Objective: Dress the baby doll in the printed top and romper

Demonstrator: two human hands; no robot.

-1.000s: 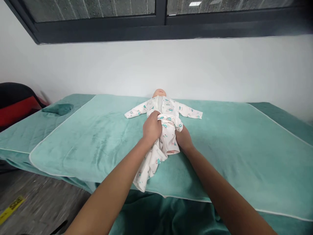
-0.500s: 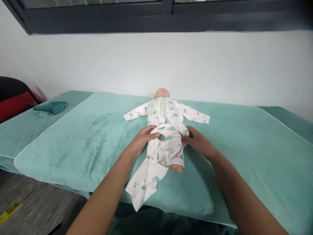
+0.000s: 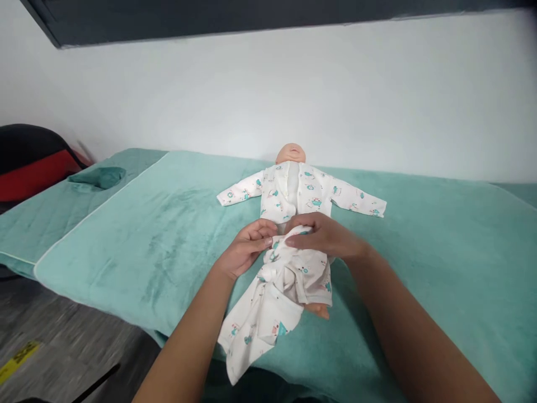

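A baby doll [image 3: 291, 153] lies on its back, head toward the wall. It wears a white baby jacket [image 3: 315, 187] with a teal and red print, unfastened at the front, sleeves spread wide. Matching baby pants [image 3: 312, 277] are bunched around its hips and upper legs. One doll foot [image 3: 319, 310] pokes out of a pant leg; the other pant leg slants flat toward the front edge. My right hand [image 3: 321, 236] pinches the waistband at the middle. At the waistband's left side, my left hand [image 3: 249, 246] is closed on the cloth, its fingertips partly hidden.
A teal padded cover [image 3: 138, 235] spreads over the bed, with a face hole [image 3: 98, 178] at the left end. The white wall [image 3: 251, 95] borders the far side. A red and black chair [image 3: 37, 168] stands at left; the grey floor [image 3: 75, 330] lies below the front edge.
My right hand has moved from the right side of the pants to the middle of the waistband. The waist cloth has shifted down, and the camera view has tilted and moved slightly.
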